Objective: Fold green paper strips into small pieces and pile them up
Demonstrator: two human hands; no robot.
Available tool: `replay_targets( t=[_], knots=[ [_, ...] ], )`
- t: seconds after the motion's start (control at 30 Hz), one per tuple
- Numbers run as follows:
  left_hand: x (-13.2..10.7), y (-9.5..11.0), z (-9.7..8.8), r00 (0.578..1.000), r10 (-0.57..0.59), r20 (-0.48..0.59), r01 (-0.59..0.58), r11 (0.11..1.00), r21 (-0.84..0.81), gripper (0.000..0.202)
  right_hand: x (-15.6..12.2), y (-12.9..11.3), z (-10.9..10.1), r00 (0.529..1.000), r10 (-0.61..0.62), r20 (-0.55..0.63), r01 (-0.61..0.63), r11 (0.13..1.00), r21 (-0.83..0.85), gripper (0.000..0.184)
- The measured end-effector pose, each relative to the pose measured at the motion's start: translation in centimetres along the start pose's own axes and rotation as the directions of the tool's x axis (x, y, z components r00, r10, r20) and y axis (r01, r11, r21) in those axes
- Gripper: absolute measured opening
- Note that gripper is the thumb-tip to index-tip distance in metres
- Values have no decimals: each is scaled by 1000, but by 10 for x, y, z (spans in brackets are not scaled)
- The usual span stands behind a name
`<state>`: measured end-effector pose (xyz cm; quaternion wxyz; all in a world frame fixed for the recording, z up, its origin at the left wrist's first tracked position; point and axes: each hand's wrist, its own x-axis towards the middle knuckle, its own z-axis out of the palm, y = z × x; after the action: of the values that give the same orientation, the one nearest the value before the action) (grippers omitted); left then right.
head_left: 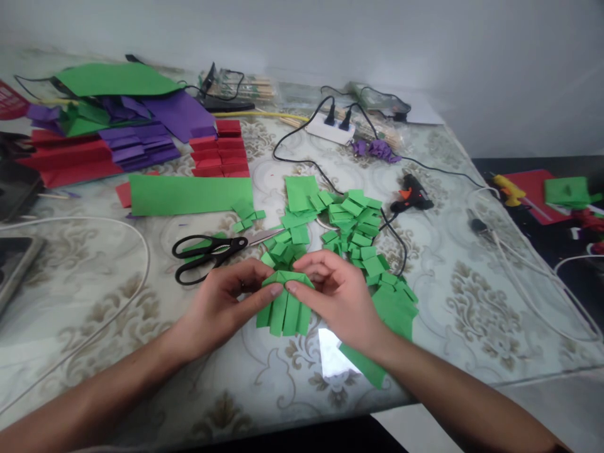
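Both of my hands meet over a folded green paper piece (285,308) near the table's front edge. My left hand (225,303) pinches its left side, thumb and fingers closed on the fold. My right hand (336,294) presses its top right, fingers curled on the paper. The piece has several narrow pleats that hang down toward me. Many small folded green squares (353,221) lie in a heap just beyond my hands. Black-handled scissors (211,253) rest to the left of the heap.
A long green paper strip (189,194) lies behind the scissors. Red, purple and green paper stacks (117,135) fill the far left. A black glue gun (411,196), a white power strip (330,130) and trailing cables occupy the back and right of the patterned table (472,296).
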<state>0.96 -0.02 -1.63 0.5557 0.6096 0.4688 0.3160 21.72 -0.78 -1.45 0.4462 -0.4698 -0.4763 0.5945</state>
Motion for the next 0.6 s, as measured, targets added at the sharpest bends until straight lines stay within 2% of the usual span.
replay_targets(
  t=[0.27, 0.43, 0.6],
  knots=[
    [-2, 1, -1, 1000, 7, 31, -9, 997, 70, 24, 1, 0, -1, 998, -13, 63, 16, 999, -42, 14],
    [-1, 1, -1, 995, 53, 81, -63, 989, 132, 23, -1, -1, 0, 996, 0, 87, 9, 994, -105, 10],
    [-3, 0, -1, 992, 98, 81, -110, 979, 171, 22, 1, -1, -1, 997, 17, 78, -8, 993, -117, 11]
  ],
)
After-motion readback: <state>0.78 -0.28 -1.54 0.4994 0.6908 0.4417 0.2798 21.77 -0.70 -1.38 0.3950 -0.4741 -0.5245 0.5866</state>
